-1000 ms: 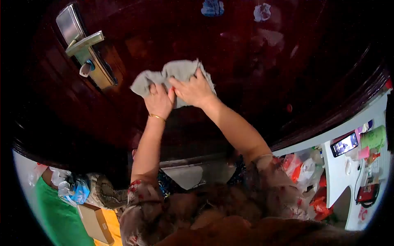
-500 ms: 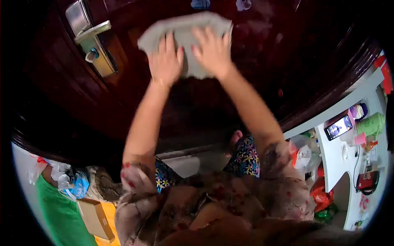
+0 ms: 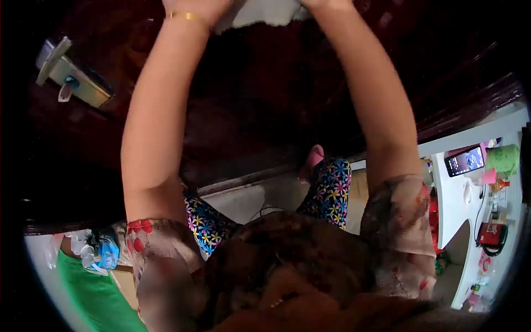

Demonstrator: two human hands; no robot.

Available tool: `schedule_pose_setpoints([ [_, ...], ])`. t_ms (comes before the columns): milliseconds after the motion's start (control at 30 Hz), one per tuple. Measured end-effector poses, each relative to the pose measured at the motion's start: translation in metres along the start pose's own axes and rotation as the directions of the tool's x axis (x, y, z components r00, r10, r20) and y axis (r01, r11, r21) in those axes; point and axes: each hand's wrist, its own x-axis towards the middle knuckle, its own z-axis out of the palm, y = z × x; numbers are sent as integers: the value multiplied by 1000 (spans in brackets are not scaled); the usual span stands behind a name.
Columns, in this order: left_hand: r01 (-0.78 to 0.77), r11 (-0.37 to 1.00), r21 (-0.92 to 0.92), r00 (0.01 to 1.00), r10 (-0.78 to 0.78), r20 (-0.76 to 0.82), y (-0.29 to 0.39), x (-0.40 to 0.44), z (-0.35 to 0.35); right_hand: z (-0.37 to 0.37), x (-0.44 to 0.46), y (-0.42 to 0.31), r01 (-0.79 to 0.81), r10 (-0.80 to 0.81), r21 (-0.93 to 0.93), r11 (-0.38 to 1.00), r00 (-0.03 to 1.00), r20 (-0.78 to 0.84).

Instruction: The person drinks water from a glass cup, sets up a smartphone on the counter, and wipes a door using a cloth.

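Note:
A pale grey cloth lies against the dark red door at the top edge of the view, with only its lower part showing. My left hand, with a gold bracelet at the wrist, is at the cloth's left side. My right hand is at its right side. The fingers of both hands are cut off by the top of the frame. To the left of my left forearm, the door's metal handle plate has a key in its lock.
A white shelf at the right bears a phone, a green container and a red item. Green fabric and plastic bags are at the lower left. A foot is near the door's bottom.
Both hands and the cloth have moved up the door, and the fingers have left the view. Both arms are stretched further out. The door handle now appears further left.

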Motion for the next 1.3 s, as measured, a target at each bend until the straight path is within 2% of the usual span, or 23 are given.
schedule_pose_setpoints([
  [33, -21, 998, 51, 999, 19, 39, 4, -19, 0, 0, -17, -2, -2, 2, -5, 1000, 999, 50],
  [100, 124, 992, -21, 935, -110, 337, 18, -53, -7, 10, -67, -9, -34, 24, 63, 997, 989, 147],
  [133, 84, 995, -46, 944, -65, 322, 20, -72, -2, 9, -88, -12, -56, 37, 93, 994, 979, 199],
  [167, 52, 998, 37, 915, -62, 398, 24, -95, 3, -4, -98, -17, -183, 75, 148, 972, 837, 541],
  [200, 15, 992, 122, 880, -71, 469, 27, -116, 6, -1, -116, -20, -143, 73, 102, 984, 859, 507],
  [233, -154, 987, 49, 965, 140, 224, 23, -129, 6, 3, -144, -28, -107, 69, 55, 993, 880, 470],
  [267, -134, 991, 11, 936, 123, 330, 25, -148, 6, 7, -171, -33, -71, 64, 2, 997, 900, 431],
  [300, -109, 994, -24, 895, 108, 433, 30, -172, 7, 9, -195, -37, -60, 30, 77, 995, 939, 342],
  [400, 10, 996, -91, 667, 61, 742, 47, -234, -2, -5, -254, -48, -64, -23, 167, 984, 881, 472],
  [467, 26, 982, -186, 784, 95, 613, 50, -253, -10, -19, -263, -57, -163, 31, 178, 970, 816, 577],
  [500, 28, 984, -177, 793, 86, 603, 53, -252, -13, -25, -263, -59, -209, 55, 177, 962, 780, 623],
  [600, 140, 975, -173, 784, -2, 621, 59, -220, -20, -29, -235, -64, -340, 177, 190, 921, 800, 573],
  [700, 134, 976, -174, 879, -35, 476, 52, -153, -21, -24, -168, -46, -329, 223, 173, 928, 865, 450],
  [767, 98, 981, -168, 968, -55, 245, 39, -92, -16, -20, -103, -27, -281, 216, 168, 945, 921, 323],
  [800, 79, 984, -161, 988, -56, 143, 33, -54, -16, -14, -71, -15, -260, 228, 129, 957, 948, 220],
  [867, 63, 998, -25, 996, -62, 60, 21, 16, -17, -15, -5, 6, -240, 229, 96, 966, 967, 112],
  [900, 82, 995, -57, 993, -77, 95, 17, 50, -24, -15, 26, 15, -209, 209, 61, 976, 978, -3],
  [933, 61, 998, -6, 998, -61, 1, 20, 77, -28, -18, 54, 23, -182, 184, 22, 983, 976, -116],
  [1000, 11, 999, -42, 988, -17, -152, 13, 108, -14, -29, 89, 38, -233, 233, 49, 971, 972, 1],
  [1033, 95, 995, -9, 995, -95, -29, 19, 116, -15, -25, 91, 41, -222, 221, -8, 975, 975, -18],
  [1067, 71, 997, 19, 996, -70, -50, 23, 116, -14, -19, 88, 44, -212, 210, -65, 975, 977, -36],
  [1200, -2, 996, 86, 999, 7, -52, 30, 83, -6, -6, 53, 48, -165, 166, 19, 986, 976, -143],
  [1300, -51, 995, -84, 996, 56, 64, 37, 40, 1, -6, 3, 38, -248, 247, -23, 969, 969, -7],
])
